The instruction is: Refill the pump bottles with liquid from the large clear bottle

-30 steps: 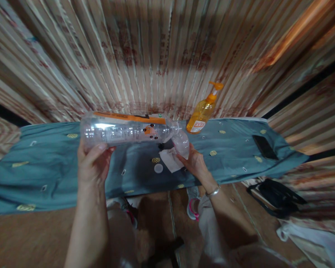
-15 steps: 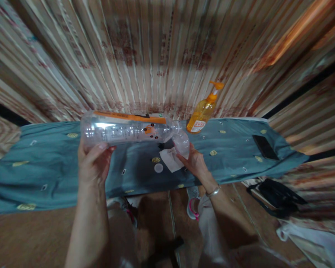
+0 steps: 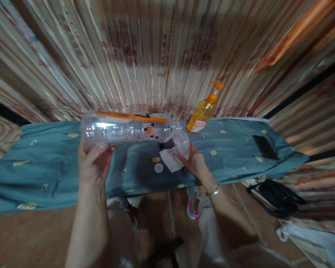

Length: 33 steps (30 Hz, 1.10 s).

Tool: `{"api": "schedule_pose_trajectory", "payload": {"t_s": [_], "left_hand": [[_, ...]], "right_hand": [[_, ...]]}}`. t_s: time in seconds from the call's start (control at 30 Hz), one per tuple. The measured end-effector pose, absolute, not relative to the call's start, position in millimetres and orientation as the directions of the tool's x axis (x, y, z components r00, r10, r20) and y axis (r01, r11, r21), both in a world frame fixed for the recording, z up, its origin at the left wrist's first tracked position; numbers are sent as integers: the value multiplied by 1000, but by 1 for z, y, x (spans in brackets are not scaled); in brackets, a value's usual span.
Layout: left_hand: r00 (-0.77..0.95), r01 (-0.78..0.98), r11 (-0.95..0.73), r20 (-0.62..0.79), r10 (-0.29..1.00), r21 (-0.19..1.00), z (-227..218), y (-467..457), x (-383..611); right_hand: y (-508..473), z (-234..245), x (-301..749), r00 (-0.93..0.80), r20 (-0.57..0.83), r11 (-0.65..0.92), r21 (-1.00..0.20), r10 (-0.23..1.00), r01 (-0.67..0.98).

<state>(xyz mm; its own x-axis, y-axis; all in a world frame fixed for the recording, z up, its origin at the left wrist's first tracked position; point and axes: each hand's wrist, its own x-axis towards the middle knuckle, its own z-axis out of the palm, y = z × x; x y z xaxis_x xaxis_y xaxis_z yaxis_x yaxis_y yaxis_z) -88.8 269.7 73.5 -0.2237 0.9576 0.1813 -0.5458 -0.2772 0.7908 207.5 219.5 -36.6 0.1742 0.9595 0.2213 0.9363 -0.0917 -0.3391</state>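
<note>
My left hand [image 3: 93, 163] grips the base end of a large clear plastic bottle [image 3: 128, 129] with an orange label, held sideways above the table. Its mouth meets a small clear cup [image 3: 182, 143], which my right hand [image 3: 195, 162] holds tilted toward it. Below them, on the blue-grey cloth [image 3: 58, 167], lie a white paper napkin [image 3: 170, 159] and a small white cap [image 3: 158, 168].
An orange pump bottle [image 3: 202, 113] stands at the back of the cloth-covered table. A black phone [image 3: 264, 147] lies at the right end. A striped curtain hangs behind. On the floor to the right are a black bag [image 3: 276, 197] and a white bag [image 3: 309, 238].
</note>
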Motion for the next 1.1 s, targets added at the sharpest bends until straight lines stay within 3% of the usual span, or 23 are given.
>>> {"api": "schedule_pose_trajectory", "payload": {"t_s": [1.1], "left_hand": [[-252,-548,-275,158,955,790,74,271,-89]], "right_hand": [[220,-37,207,170,237,-91,-312,957,946]]}}
